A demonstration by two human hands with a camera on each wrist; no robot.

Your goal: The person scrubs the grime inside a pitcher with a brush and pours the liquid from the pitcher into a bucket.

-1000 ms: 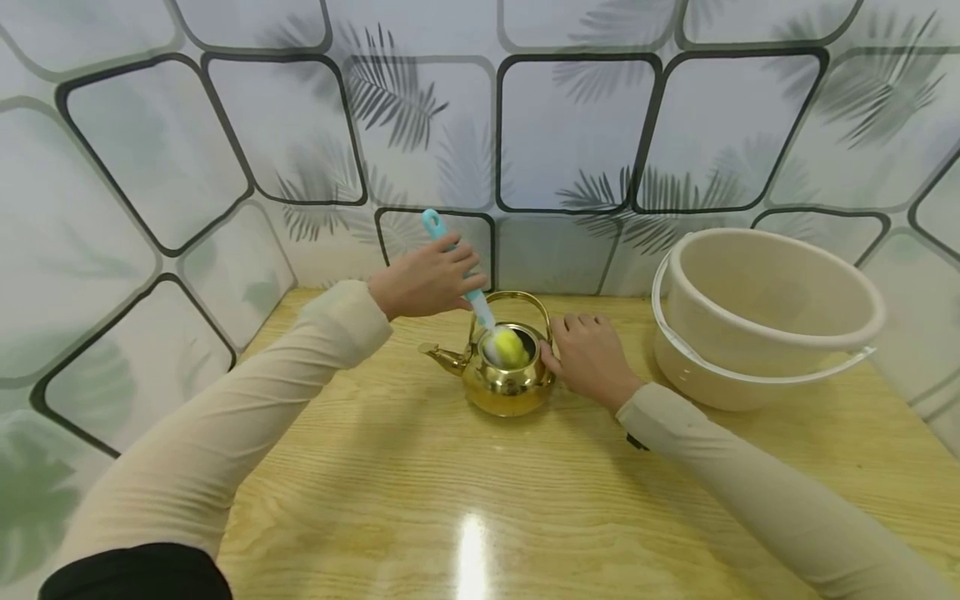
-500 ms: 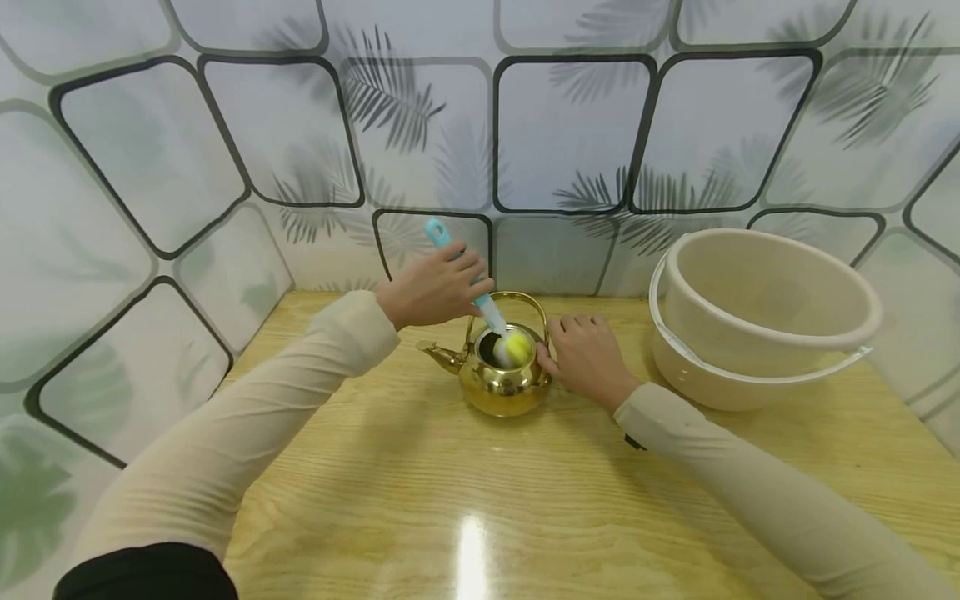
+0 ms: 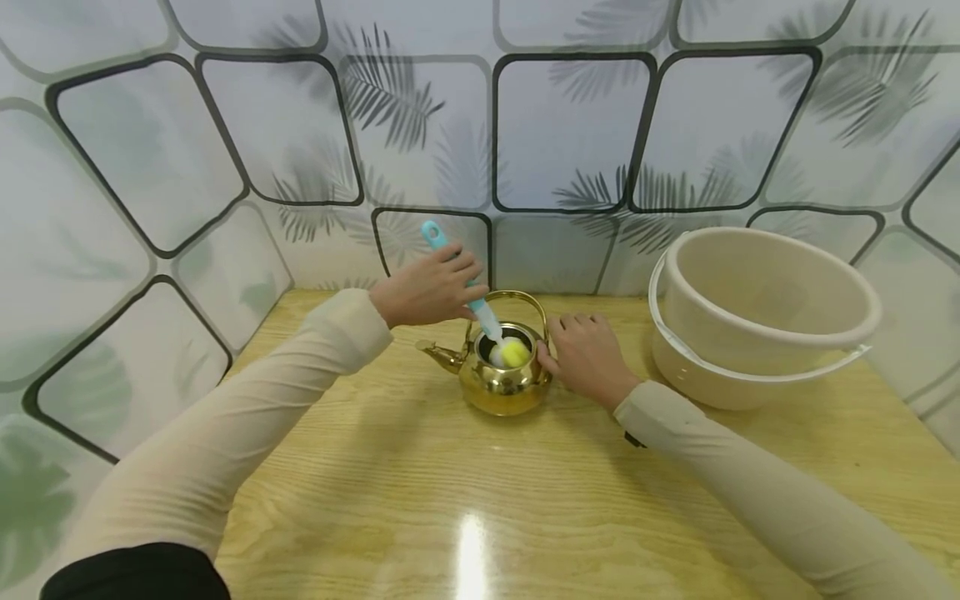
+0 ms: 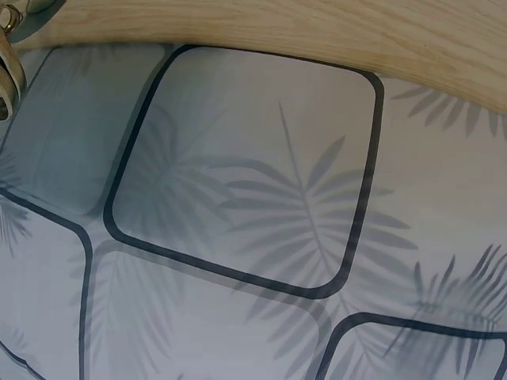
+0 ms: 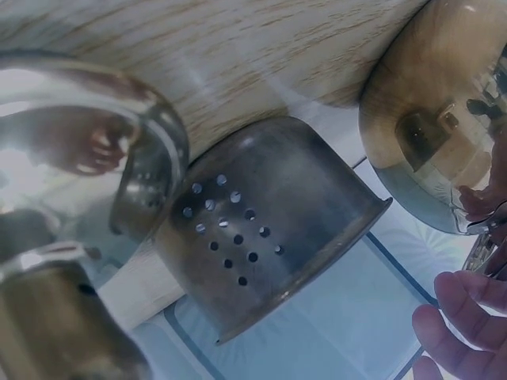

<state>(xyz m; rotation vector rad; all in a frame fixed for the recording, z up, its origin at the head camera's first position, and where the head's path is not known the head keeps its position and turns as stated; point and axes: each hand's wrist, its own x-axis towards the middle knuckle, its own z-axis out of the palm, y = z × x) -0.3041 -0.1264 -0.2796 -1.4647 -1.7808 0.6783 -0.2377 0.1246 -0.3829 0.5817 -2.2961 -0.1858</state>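
Observation:
My left hand (image 3: 429, 287) grips the light-blue handle of a sponge brush (image 3: 487, 322), which slants down into a gold kettle (image 3: 504, 397). The brush's yellow and white sponge head (image 3: 513, 354) sits in the kettle's round mouth. The kettle stands upright on the table, spout to the left, hoop handle raised. On its right side my right hand (image 3: 591, 357) holds it, thumb near the rim. The right wrist view has some fingers (image 5: 455, 332) beside the kettle's shiny wall (image 5: 428, 127). The left wrist view leaves my left hand out and catches a kettle part (image 4: 8, 83).
A cream bucket (image 3: 750, 354) with a white bail handle stands on the right of the wood-grain table (image 3: 390, 500). In the right wrist view, a metal strainer cup (image 5: 317, 182) with small holes lies beside a shiny lid (image 5: 63, 150) with a knob. A patterned wall (image 3: 573, 133) rises behind.
The left hand and brush dip slightly, and the sponge head shifts right, then back a little left inside the kettle's mouth. My right hand stays in place on the kettle.

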